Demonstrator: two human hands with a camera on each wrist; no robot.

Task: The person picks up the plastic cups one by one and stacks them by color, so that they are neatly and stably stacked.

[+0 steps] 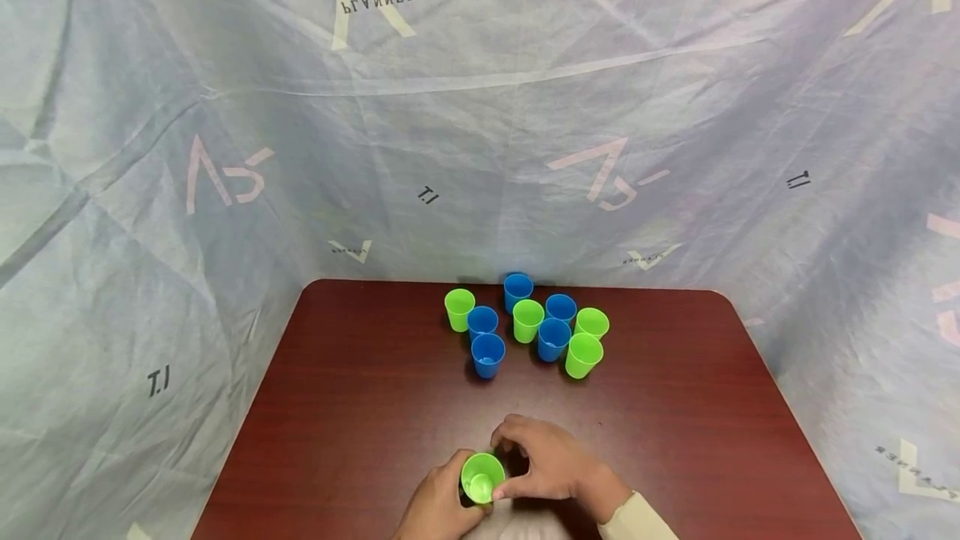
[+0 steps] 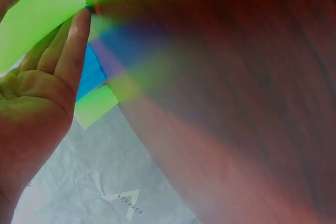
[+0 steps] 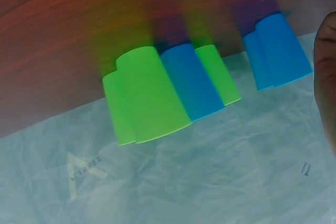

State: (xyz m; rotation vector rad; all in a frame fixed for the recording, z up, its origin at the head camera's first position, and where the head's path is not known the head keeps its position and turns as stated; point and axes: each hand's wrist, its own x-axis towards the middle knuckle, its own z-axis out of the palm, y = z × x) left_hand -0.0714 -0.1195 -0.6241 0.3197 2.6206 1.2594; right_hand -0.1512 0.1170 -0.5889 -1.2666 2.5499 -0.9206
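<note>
Light-green, tapering, plastic-looking cup (image 1: 482, 477) sits mouth-up between two bare hands near the close edge of a dark-red, wood-grained table (image 1: 360, 407). The person's left hand (image 1: 437, 500) grips its side, thumb and fingers round the wall; the right hand (image 1: 551, 463) sets its thumb at the rim, though whether its bent fingers also hold the cup cannot be told. Whether the base rests on the tabletop is hidden too. Smooth walls could slip or tip if the left hand eases before the right has a firm hold. Beyond, well apart, four matching green cups (image 1: 583, 357) and five blue tapering cups (image 1: 487, 362) stand upright, some overlapping in view; such crowding means a careless reach could topple one. Behind hangs grey printed cloth (image 1: 480, 127).
</note>
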